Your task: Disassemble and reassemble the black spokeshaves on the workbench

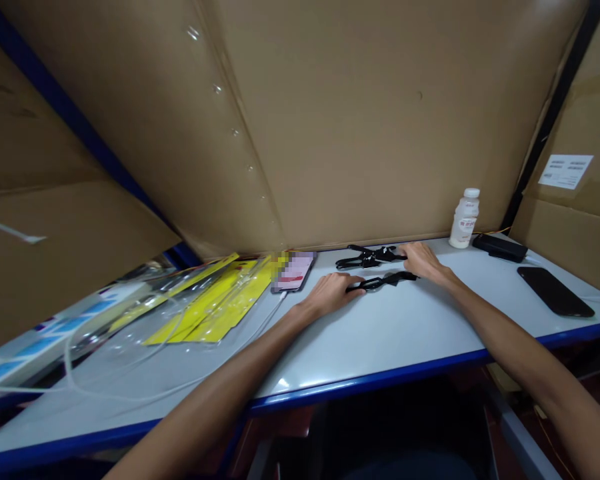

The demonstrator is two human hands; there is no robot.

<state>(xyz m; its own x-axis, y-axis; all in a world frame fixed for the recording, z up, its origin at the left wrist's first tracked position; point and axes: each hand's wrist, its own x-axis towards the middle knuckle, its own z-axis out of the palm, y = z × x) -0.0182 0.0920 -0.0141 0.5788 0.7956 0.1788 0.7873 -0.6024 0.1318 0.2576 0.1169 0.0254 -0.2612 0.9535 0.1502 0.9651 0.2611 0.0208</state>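
Note:
Two sets of black clamp-like tools lie one behind the other on the table; their exact kind is hard to make out. My left hand (333,292) is closed on the left end of the nearer black clamp-like tool (380,283), which stretches to the right with its tip below my right hand. Farther back is the other black clamp-like tool (367,257), with handles spread to the left. My right hand (421,260) has its fingers bent at that tool's right end and seems to grip it, though the fingertips are partly hidden.
Left of my hands lie a phone (296,272) on a white cable and yellow cards in clear plastic packaging (215,307). To the right are a white bottle (465,220), a black case-like object (500,247) and a dark phone (555,291). Cardboard (360,133) walls the back.

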